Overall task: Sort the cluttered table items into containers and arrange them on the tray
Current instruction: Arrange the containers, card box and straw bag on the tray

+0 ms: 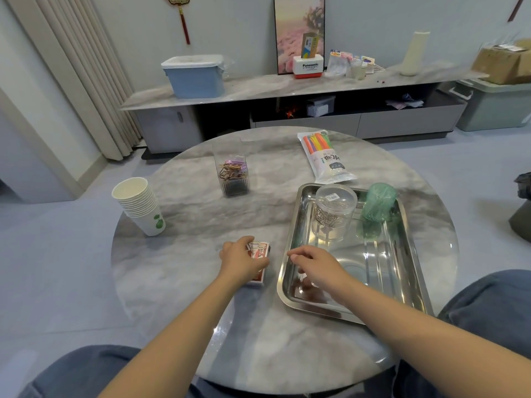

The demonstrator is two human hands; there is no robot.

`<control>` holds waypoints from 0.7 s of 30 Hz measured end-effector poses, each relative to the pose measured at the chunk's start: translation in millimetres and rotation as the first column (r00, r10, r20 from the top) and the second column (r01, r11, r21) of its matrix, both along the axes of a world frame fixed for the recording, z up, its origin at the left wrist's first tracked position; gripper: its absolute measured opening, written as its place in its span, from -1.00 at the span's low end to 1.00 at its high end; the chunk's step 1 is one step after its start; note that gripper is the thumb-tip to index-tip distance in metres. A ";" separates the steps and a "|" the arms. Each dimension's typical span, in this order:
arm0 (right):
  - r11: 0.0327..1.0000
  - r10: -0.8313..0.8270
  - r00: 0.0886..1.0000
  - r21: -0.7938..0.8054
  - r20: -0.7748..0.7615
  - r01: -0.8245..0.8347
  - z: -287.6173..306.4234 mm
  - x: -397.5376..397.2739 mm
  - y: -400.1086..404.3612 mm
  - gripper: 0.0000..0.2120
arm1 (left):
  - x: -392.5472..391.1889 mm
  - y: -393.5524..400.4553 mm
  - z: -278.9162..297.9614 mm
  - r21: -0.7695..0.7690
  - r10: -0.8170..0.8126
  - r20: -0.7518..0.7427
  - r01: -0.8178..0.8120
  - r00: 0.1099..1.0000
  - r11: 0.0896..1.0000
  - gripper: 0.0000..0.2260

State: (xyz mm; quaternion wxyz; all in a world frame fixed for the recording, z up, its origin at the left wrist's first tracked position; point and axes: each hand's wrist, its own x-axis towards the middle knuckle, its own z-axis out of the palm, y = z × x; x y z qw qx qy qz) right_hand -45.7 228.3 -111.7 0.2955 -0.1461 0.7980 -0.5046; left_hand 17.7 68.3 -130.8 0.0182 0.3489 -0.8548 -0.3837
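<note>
Low in the center of the frame, the left hand (240,261) curls its fingers over a small red-and-white card box (258,261) lying on the round marble table (201,282), gripping it from above. Just to its right, the right hand (314,264) hovers over the near left corner of the steel tray (396,282), fingers loosely curled and holding nothing; whether the fingertips touch the tray floor is unclear.

In the far part of the tray stand 2 containers side by side: a clear round jar (333,214) with silver paper clips inside, and to its right a green translucent cup (379,202).

Outside the tray, a clear square box (232,173) of colored clips stands upper center on the table, a sealed pack of colored straws (326,156) lies just beyond the tray's far edge, and a stack of white paper cups (139,205) leans at the left edge of the table.
</note>
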 end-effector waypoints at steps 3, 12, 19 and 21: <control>0.995 -0.009 0.995 -0.102 0.103 0.020 7.5 -7.9 3.2 -0.77 | -11.7 6.5 10.5 0.087 -0.021 -0.124 0.032 0.992 0.996 -0.28; 0.947 -0.192 0.915 -0.177 0.356 0.267 19.2 -45.9 45.1 -0.86 | -59.1 70.0 27.9 0.125 -0.269 -0.168 0.291 0.949 0.949 -0.31; 0.853 -0.517 0.848 -0.001 0.116 0.521 3.5 -85.8 88.7 -0.90 | -101.3 123.5 18.7 0.307 -0.329 -0.148 0.360 0.933 0.881 -0.46; 0.815 -0.580 0.813 0.023 0.056 0.580 -2.3 -98.3 99.0 -0.80 | -113.6 137.5 14.3 0.359 -0.323 -0.134 0.349 0.937 0.865 -0.56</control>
